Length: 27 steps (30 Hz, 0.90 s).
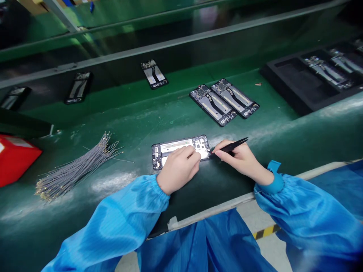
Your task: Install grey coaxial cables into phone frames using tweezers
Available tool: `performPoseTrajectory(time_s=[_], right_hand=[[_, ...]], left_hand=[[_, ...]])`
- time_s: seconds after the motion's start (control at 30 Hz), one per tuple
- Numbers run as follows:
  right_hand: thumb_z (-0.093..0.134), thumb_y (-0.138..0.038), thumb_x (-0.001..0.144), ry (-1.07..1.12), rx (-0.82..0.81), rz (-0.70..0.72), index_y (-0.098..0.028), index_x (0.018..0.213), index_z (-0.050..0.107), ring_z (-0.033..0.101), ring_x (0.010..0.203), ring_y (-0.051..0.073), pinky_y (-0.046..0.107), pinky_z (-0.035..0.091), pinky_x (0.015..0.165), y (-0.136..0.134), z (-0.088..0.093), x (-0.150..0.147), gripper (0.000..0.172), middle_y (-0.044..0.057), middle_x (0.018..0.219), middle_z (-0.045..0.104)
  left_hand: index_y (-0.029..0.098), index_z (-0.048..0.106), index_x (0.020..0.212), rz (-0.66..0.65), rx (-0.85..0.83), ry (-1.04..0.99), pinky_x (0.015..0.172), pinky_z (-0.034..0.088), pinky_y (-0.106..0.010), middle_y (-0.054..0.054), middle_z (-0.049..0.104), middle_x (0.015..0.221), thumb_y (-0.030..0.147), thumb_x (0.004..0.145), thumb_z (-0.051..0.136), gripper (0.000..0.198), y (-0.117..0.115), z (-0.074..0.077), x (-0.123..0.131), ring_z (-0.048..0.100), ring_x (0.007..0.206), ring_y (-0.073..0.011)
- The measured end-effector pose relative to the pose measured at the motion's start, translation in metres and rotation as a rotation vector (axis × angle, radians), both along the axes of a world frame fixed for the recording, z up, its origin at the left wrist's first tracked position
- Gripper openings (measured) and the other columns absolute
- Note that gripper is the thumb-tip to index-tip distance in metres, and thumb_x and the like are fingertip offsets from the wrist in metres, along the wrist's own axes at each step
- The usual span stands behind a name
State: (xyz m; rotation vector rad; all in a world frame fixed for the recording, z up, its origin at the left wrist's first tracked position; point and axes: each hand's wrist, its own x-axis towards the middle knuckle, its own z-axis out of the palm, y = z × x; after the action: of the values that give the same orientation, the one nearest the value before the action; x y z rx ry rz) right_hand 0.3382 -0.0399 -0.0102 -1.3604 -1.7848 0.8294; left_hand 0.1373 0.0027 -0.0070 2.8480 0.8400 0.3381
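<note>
One opened phone (176, 144), its markings too small for us to read. Our left hand (180, 168) curls over it, grip hidden; our right hand (241, 156) pinches black tweezers (235, 144) beside it.

Green work surface (136, 113): smooth and semi-glossy, with pale streaks of glare. At the clock's centre, a phone body (177, 145) shows a bright, shiny metal-looking plate within a dark, plastic-looking rim. Towards three o'clock, black tweezers (230, 146) look matt. Blue cloth sleeves (121, 211) at seven and four o'clock are creased and satiny. At nine o'clock, a bundle of grey cables (76, 166) has shiny, gold-toned, metal-looking ends. At two o'clock, a tray (292, 81) looks like matt black foam.
</note>
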Motion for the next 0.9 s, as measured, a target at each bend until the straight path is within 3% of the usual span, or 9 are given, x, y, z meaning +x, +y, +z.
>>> performPoseTrajectory(time_s=[0.47, 0.9], right_hand=[[0.051, -0.025, 0.083, -0.014, -0.003, 0.008, -0.018, 0.08, 0.06, 0.058, 0.065, 0.013, 0.025, 0.045, 0.059, -0.0001, -0.0012, 0.0002, 0.012, 0.002, 0.074, 0.063], [0.048, -0.018, 0.083, -0.095, 0.188, 0.206, -0.019, 0.083, 0.056, 0.054, 0.066, 0.014, 0.028, 0.043, 0.062, 0.0013, -0.0038, 0.0001, 0.008, 0.003, 0.072, 0.061]], left_hand=[[0.017, 0.054, 0.072, -0.009, 0.01, 0.004, 0.061, 0.037, -0.026, -0.003, 0.05, 0.074, 0.019, 0.086, 0.04, 0.019, -0.0007, -0.0004, 0.0003, 0.046, 0.068, -0.0147], [0.017, 0.053, 0.072, -0.009, 0.01, 0.005, 0.061, 0.036, -0.026, -0.003, 0.05, 0.073, 0.019, 0.085, 0.04, 0.019, -0.0007, -0.0001, 0.0006, 0.046, 0.069, -0.015]])
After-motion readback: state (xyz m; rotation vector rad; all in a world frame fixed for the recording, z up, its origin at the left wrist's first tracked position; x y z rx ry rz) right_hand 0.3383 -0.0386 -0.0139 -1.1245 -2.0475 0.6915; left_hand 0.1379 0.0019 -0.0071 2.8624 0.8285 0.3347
